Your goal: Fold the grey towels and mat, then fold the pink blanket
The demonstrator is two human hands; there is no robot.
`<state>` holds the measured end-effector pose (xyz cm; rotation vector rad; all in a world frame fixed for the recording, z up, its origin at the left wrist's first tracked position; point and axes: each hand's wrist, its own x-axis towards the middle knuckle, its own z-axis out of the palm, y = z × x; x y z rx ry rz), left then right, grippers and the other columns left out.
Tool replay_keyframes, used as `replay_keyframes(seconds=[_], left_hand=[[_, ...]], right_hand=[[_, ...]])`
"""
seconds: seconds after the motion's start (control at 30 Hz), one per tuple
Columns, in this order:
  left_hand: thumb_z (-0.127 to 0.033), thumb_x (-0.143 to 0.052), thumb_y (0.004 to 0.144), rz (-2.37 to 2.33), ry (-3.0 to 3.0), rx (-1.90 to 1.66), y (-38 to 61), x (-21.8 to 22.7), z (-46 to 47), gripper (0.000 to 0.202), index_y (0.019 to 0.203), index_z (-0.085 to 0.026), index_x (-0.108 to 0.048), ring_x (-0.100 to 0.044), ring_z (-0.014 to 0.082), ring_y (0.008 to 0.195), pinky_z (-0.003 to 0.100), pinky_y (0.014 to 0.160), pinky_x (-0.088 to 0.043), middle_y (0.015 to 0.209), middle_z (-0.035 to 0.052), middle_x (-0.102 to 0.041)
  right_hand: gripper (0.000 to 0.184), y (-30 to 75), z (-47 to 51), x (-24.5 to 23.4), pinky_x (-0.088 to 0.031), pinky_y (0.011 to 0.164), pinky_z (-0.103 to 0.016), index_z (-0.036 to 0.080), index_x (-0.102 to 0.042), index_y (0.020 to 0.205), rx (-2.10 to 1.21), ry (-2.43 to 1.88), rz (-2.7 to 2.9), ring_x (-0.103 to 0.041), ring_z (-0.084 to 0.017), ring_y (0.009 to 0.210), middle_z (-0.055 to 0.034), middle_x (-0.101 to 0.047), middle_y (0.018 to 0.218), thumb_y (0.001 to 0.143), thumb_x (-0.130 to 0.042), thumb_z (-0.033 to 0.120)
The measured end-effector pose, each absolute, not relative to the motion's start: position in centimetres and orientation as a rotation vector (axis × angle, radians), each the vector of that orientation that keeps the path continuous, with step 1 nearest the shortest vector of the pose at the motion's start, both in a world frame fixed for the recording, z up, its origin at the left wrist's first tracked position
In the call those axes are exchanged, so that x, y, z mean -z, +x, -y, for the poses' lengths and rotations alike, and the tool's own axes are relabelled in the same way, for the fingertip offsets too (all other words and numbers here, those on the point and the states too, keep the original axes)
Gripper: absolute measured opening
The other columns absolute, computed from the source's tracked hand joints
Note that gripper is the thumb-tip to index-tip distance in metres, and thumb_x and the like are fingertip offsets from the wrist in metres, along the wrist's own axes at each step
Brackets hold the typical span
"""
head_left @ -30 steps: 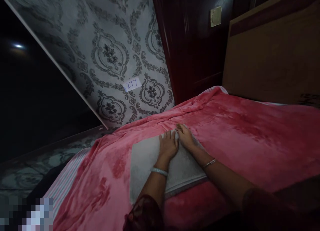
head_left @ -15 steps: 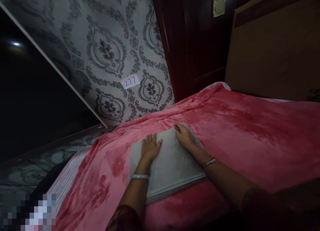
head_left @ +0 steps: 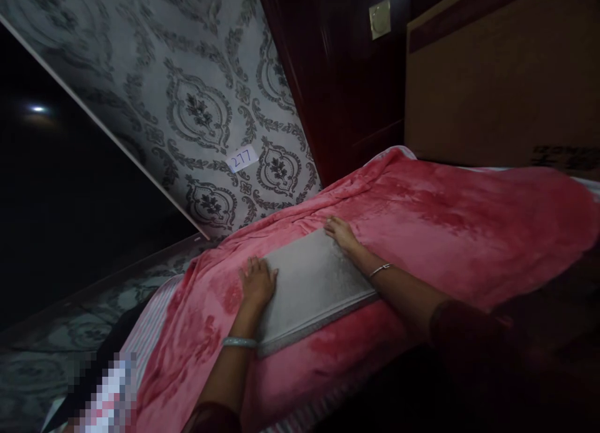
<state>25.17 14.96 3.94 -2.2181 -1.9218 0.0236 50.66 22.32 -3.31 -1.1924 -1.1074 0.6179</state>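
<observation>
A grey folded cloth (head_left: 309,286), flat and rectangular with layered near edges, lies on a pink-red plush blanket (head_left: 422,233). My left hand (head_left: 259,283), with a pale bangle on the wrist, rests at the cloth's left edge, fingers spread and pointing away from me. At the far right corner lies my right hand (head_left: 341,233), a thin metal bracelet above it. Its fingers are slightly bent over the corner and appear to rest there without a grip.
Behind the bed stands a patterned wall (head_left: 197,108) carrying a paper label (head_left: 242,159) marked 277. A large dark screen (head_left: 70,189) is at left. A dark red panel (head_left: 328,77) and a big cardboard box (head_left: 497,89) stand at the back right.
My left hand has slid left from the cloth's top to its left edge. The cloth's left part now looks narrower. My right hand stays at the far right corner. The view has shifted slightly.
</observation>
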Motion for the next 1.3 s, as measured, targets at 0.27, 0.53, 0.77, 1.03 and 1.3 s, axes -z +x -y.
replay_keyframes(seconds=[0.27, 0.53, 0.77, 1.03, 1.3], left_hand=[[-0.040, -0.033, 0.099, 1.408, -2.820, -0.009, 39.4, -0.6, -11.3, 0.062, 0.157, -0.018, -0.024, -0.014, 0.0288, 0.153, 0.060, 0.121, -0.016, 0.165, 0.0102, -0.018], [-0.055, -0.031, 0.099, 1.552, -2.727, -0.065, 35.3, 0.2, -10.0, 0.064, 0.156, -0.025, -0.030, -0.010, 0.0299, 0.153, 0.060, 0.121, -0.013, 0.165, 0.0132, -0.014], [-0.044, -0.040, 0.099, 1.669, -2.467, 0.100, 22.3, 1.9, -6.0, 0.060, 0.153, -0.017, -0.036, -0.023, 0.0315, 0.150, 0.060, 0.119, -0.022, 0.161, 0.0174, -0.028], [-0.029, -0.051, 0.095, 1.265, -2.604, 0.548, 16.0, 4.4, -3.7, 0.063, 0.154, -0.020, -0.031, -0.033, 0.0267, 0.147, 0.048, 0.115, -0.040, 0.159, 0.0151, -0.035], [-0.006, -0.046, 0.084, 1.208, -2.476, 0.618, 16.6, 4.8, -3.8, 0.062, 0.144, -0.019, -0.046, -0.046, 0.0264, 0.138, 0.047, 0.110, -0.047, 0.146, 0.0118, -0.053]], right_hand=[[0.040, 50.5, -17.1, 4.6, -0.052, 0.096, -0.040, 0.024, -0.063, 0.104, -0.892, -0.923, 0.698, -0.065, -0.020, 0.106, -0.0074, -0.066, 0.119, 0.079, -0.053, 0.054], [0.039, 50.7, -16.1, 5.9, -0.047, 0.105, -0.042, 0.023, -0.064, 0.099, -0.936, -0.877, 0.672, -0.061, -0.020, 0.113, -0.0067, -0.065, 0.120, 0.076, -0.061, 0.054], [0.039, 51.0, -16.3, 6.3, -0.046, 0.106, -0.040, 0.021, -0.064, 0.104, -0.928, -0.925, 0.755, -0.060, -0.019, 0.116, -0.0071, -0.064, 0.123, 0.080, -0.056, 0.051], [0.043, 52.0, -11.9, 5.4, -0.039, 0.112, -0.047, 0.019, -0.066, 0.122, -0.581, -1.165, 1.531, -0.054, -0.025, 0.125, -0.0118, -0.061, 0.132, 0.086, -0.054, 0.038], [0.070, 55.5, -2.5, 6.2, -0.022, 0.119, -0.058, 0.026, -0.036, 0.154, -0.042, -1.267, 2.320, -0.031, -0.030, 0.146, -0.0100, -0.036, 0.157, 0.091, -0.058, 0.047]])
